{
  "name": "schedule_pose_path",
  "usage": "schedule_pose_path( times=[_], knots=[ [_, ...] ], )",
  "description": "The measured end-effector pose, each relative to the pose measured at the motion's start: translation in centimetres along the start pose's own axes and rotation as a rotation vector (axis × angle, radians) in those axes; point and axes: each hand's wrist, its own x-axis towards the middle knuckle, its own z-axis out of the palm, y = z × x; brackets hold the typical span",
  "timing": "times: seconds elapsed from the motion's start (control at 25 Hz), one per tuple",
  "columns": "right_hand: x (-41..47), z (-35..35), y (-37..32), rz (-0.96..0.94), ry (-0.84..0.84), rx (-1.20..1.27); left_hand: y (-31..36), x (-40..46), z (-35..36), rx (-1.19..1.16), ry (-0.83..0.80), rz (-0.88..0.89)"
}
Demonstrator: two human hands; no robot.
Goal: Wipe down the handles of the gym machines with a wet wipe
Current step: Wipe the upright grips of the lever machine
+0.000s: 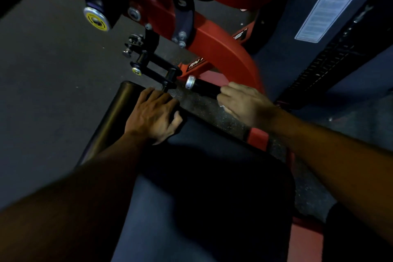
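The black handle (204,88) with the shiny silver cap stuck out from the red machine frame (223,55). The right hand (244,104) was wrapped around the near end of that handle, fingers curled tight. A little bit of white wet wipe (222,106) peeked out under the fingers, pressed against the handle. Most of the wipe was hidden by the hand.

The left hand (154,115) was just to the left of the handle. It lay on the end of a dark round roller pad (116,112). Its fingers were spread and mostly straight, with the tips bent a little over the pad's edge. The thumb curled down the side. It held nothing.

Left of the handle's silver cap was a small black pin (156,71) with a yellow end.
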Motion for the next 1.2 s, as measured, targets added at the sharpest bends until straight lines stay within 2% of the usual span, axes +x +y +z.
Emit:
schedule_pose_path(
  times=[0.08,0.32,0.52,0.72,0.84,0.92,1.0,1.12,1.2],
  knots=[
    [1.7,-0.2,-0.4,-0.081,0.026,-0.011,0.0,0.0,0.0,0.01,-0.001,0.005],
    [7.6,0.0,-1.4,-0.096,0.056,0.041,0.0,-0.1,0.1,0.011,0.051,0.013],
    [3.9,0.5,-2.2,0.232,0.197,0.239,0.2,0.0,-0.1,0.004,0.035,-0.003],
    [-1.1,0.3,-2.9,0.553,0.184,0.221,-0.1,0.0,-0.2,-0.002,0.015,0.017],
    [-4.5,0.7,-3.0,0.886,0.151,0.295,0.0,0.1,-0.4,-0.013,0.016,0.014],
    [-6.2,1.2,-3.3,1.137,0.308,0.459,-0.1,0.0,-0.2,-0.009,0.023,0.013],
    [-6.4,1.4,-4.2,1.304,0.475,0.603,-0.1,-0.1,-0.1,-0.018,0.036,0.015],
    [-3.9,1.5,-6.0,1.342,0.571,0.711,-0.2,0.0,-0.1,-0.007,0.035,0.017],
    [-0.8,1.5,-7.4,1.183,0.506,0.657,0.0,0.1,0.0,-0.008,0.036,0.023]
  ],
)
